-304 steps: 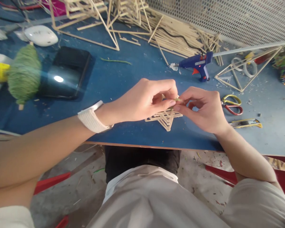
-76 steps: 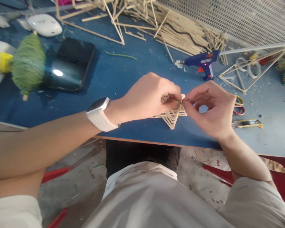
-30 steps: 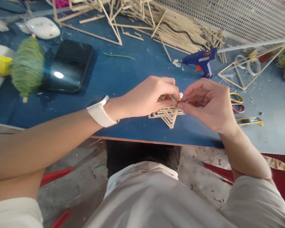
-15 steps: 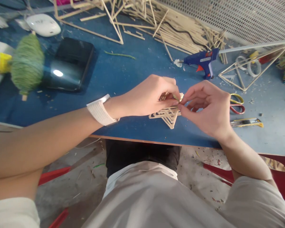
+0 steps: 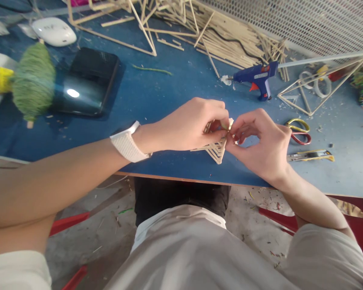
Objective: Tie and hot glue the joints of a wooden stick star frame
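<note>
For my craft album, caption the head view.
Left hand and right hand work at a wooden star, glue gun beyond.

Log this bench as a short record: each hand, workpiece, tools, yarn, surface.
Left hand: fingertips at the top right of the star; a bit of green shows there
Right hand: fingertips close against the left's; grip detail too small to tell
Workpiece: wooden star, partly hidden by the hands
Tools: glue gun, scissors, cutter
Yarn: green bundle, loose strand
Surface: blue tabletop
</note>
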{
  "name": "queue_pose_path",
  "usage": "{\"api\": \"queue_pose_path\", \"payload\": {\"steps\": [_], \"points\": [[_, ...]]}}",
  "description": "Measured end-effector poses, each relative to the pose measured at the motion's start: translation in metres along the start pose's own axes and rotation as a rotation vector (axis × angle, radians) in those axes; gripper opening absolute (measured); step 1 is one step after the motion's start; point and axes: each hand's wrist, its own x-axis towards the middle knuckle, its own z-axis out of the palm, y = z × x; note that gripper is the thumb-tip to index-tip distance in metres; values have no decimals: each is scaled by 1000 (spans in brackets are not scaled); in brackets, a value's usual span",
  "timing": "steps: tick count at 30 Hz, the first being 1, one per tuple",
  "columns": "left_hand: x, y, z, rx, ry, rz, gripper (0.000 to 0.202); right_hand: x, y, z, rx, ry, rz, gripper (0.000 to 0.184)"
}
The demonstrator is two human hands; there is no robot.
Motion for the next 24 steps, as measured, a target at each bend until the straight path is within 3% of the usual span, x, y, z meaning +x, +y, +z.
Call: {"api": "queue_pose_path", "payload": {"steps": [6,11,15,24], "points": [[0,1,1,-14,6,-4,11,-6,6,4,-179,88,-249,34],[1,1,0,-62,25,-15,10,-9,12,1,-298,45,-345,32],[1,1,-2,-106,38,-3,6,-7,15,-4,-319,35,-473,29],[4,4,-7,-148,29,-82,20,1,24,-7,-292,18,-631,26]]}}
